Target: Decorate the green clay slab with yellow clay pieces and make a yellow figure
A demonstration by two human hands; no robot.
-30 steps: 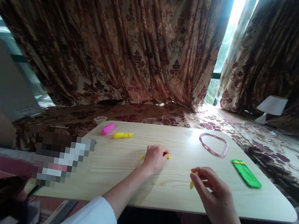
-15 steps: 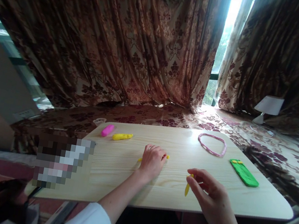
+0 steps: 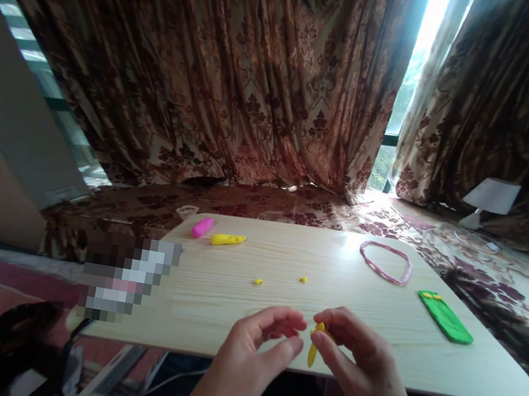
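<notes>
Over the table's near edge, my right hand (image 3: 360,352) pinches a small yellow clay piece (image 3: 312,355) between thumb and fingertips; its narrow end hangs down. Just left of it is my left hand (image 3: 265,343), fingers curled but apart from the thumb, with nothing seen between them. Two little yellow clay bits lie on the wood beyond my hands, one bit (image 3: 258,282) to the left and another bit (image 3: 303,279) to the right. Farther off rest a yellow clay roll (image 3: 227,240) and a pink clay lump (image 3: 202,227).
On the right of the light wooden table (image 3: 205,310) lie a pink twisted loop (image 3: 384,272) and a flat green clay slab (image 3: 447,320) with yellow spots. A blurred-out object (image 3: 134,277) sits at the left edge. Behind are patterned curtains (image 3: 262,89) and a white lamp (image 3: 490,198).
My left hand has come back from the table's middle towards my right hand, leaving two yellow bits uncovered. My right hand has shifted slightly left and nearer, still holding the yellow piece.
</notes>
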